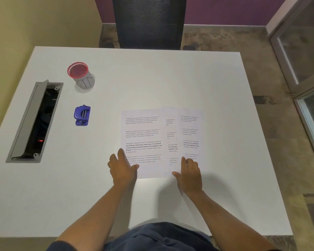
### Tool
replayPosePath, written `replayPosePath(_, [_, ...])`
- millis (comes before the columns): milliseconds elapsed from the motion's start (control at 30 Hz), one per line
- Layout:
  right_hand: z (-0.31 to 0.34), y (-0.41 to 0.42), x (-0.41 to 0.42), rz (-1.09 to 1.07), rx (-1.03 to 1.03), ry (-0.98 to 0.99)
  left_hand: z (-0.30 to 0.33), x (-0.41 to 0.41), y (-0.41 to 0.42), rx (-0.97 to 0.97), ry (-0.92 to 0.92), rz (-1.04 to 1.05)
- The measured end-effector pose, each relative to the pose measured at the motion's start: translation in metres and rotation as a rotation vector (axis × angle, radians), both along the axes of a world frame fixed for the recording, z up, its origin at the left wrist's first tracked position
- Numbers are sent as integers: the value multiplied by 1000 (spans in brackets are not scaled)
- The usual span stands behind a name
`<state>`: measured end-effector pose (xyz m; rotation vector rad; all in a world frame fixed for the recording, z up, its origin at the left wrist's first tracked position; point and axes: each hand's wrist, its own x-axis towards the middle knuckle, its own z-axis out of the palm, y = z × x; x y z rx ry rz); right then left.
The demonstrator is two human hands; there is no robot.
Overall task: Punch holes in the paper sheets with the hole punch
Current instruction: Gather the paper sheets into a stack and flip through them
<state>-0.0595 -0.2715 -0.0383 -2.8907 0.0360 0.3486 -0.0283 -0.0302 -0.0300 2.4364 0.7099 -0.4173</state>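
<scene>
the left hand (122,168) lies flat and open on the near left corner of the paper sheets (161,142), fingers spread, gripping nothing, only pressing down. the right hand (189,173) rests the same way on the near right part of the sheets, open, fingers on the page. the sheets are fanned, three overlapping printed pages, lying on the white table (170,78) right of centre. well off to the left sits the blue hole punch (82,115), untouched and apart from the pages. beyond it stands a red-rimmed mesh cup (81,76), and further left an open cable hatch (35,122) is set into the tabletop. a dark chair (150,22) waits at the far side.
</scene>
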Motion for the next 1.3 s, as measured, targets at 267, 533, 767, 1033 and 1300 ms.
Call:
replayPosePath(267, [1, 15, 11, -157, 37, 170, -6, 4, -1, -194, -35, 117])
replayPosePath(533, [0, 16, 12, -227, 73, 177, -1, 4, -3, -327, -106, 76])
replayPosePath(767, [0, 13, 8, -229, 145, 163, -6, -1, -17, -297, -6, 64])
replayPosePath(1033, [1, 13, 6, -237, 171, 164, 3, -6, -42, -95, -21, 49])
replayPosePath(1300, [1, 11, 5, -232, 195, 151, 11, -2, -53, -197, -5, 151])
